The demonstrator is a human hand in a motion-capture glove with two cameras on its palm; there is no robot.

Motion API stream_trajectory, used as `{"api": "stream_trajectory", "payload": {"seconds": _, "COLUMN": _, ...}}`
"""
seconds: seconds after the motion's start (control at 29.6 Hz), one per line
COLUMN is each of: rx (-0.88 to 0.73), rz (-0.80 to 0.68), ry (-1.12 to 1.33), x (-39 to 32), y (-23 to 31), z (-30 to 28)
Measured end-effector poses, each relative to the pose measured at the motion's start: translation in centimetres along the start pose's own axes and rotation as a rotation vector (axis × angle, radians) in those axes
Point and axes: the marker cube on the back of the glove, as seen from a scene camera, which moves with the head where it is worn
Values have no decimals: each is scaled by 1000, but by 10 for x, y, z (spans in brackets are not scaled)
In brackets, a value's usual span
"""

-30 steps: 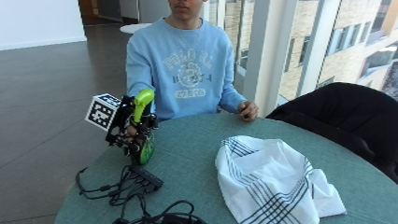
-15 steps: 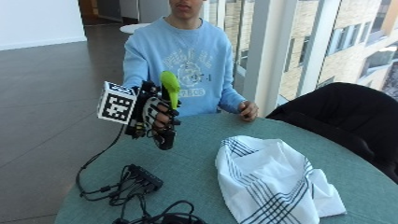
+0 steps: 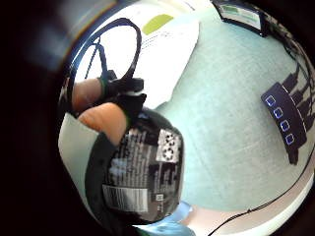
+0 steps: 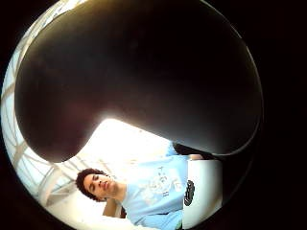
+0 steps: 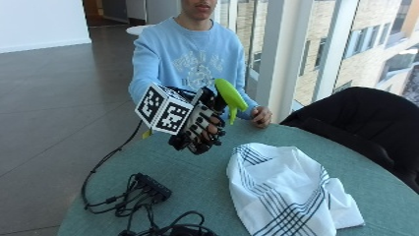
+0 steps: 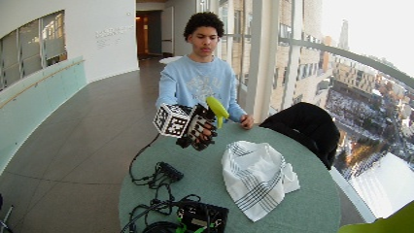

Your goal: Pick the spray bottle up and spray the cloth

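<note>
The spray bottle has a dark body and a bright lime-green trigger head; in the little-finger-side palm view a black label with a barcode, a recycling-type square mark and lines of white print wraps its body, but the print is too small to read. The right hand, in its black glove, holds the bottle up above the green round table, well clear of the surface, with the fingers curled round the dark body. The bottle's long axis runs roughly upright, tilted a little, with the green head uppermost and its nozzle slanting toward the white cloth with dark stripes, which lies crumpled on the table to the person's left of the hand and apart from it. The person's sweatshirt is light blue with a pale printed crest on the chest whose lettering cannot be read. The bare left hand rests on the table's far edge. A black hub with cables lies on the table below the raised hand.
</note>
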Motion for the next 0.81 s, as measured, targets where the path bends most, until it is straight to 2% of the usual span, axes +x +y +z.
{"api": "stream_trajectory", "payload": {"seconds": 0.3, "rx": -144, "rz": 88, "ry": 52, "x": 1, "y": -13, "z": 15}}
{"api": "stream_trajectory", "payload": {"seconds": 0.81, "rx": -207, "rz": 151, "ry": 74, "x": 9, "y": -19, "z": 24}}
